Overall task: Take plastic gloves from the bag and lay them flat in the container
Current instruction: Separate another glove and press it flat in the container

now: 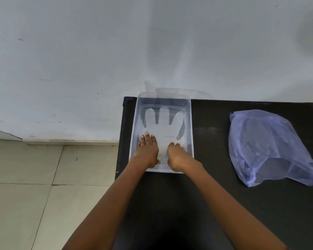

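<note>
Item: one plastic glove [163, 129] flat in the container [188, 112], my left hand [147, 152] pressing with straight fingers, right hand [176, 156] curled at its cuff (grip unclear); bag [267, 147] right of container, contents unclear.

Soft, even daylight, fairly dim with a cool blue cast. Wall [79, 51] carries broad faint shadows at top centre and top right (soft edges, source can't be told). Black table [215, 159] shows a dull sheen just right of the container [191, 123]. Wide-angle bend: table edges and floor [25, 177] lines splay outward. Focus is mildly soft overall; forearms at bottom slightly blurred.
</note>
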